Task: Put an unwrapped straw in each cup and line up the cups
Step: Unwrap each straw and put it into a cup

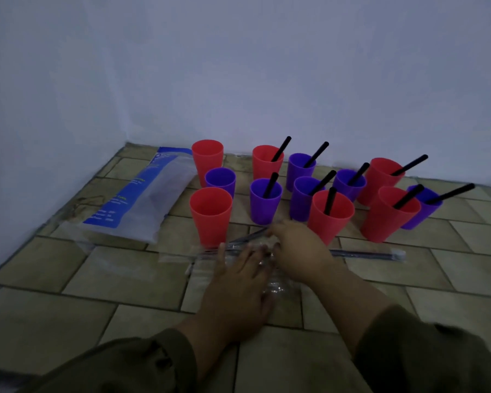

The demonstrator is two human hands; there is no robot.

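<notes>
My left hand [240, 275] lies flat, fingers spread, on the clear wrappers [270, 285] on the floor, my right hand [298, 245] just beside it pinches a wrapped straw [248, 236], and another wrapped straw [369, 254] lies rightward before the cups [330, 217].

Both arms wore long, loose sleeves of dark olive-brown cloth, creased at the cuffs. Left hand [238, 282] and right hand [298, 251] were bare; no rings discernible.
</notes>
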